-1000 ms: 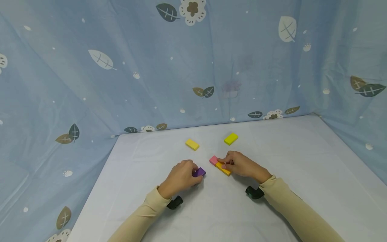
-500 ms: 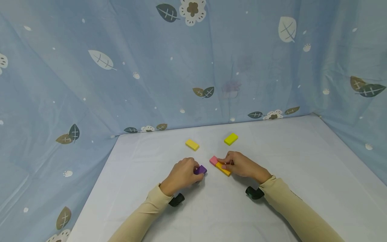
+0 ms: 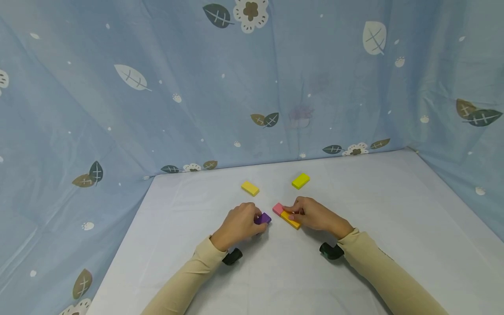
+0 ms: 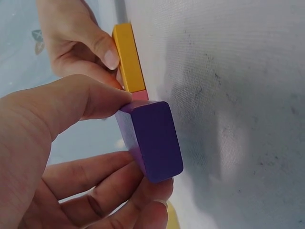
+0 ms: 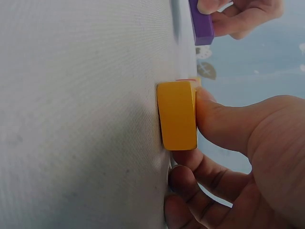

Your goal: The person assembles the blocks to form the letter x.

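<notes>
My left hand (image 3: 239,224) pinches a purple block (image 3: 264,218) between thumb and fingers; in the left wrist view the purple block (image 4: 158,141) shows its end face. Just right of it, a pink block (image 3: 278,208) and an orange block (image 3: 290,219) lie end to end in a slanted line on the table. My right hand (image 3: 315,214) has its thumb and fingers on the orange block near the joint. In the right wrist view the orange block (image 5: 177,116) sits between that thumb and the fingers. A gap separates purple from pink in the head view.
A pale yellow block (image 3: 250,188) lies behind my left hand, and a lime-yellow block (image 3: 301,180) lies behind my right hand. The white table (image 3: 354,183) ends at a blue patterned curtain (image 3: 189,87). A dark device is at each wrist.
My left hand has moved a little right and away from me, carrying the purple block nearer to the pink one. The right hand and the other blocks look unmoved.
</notes>
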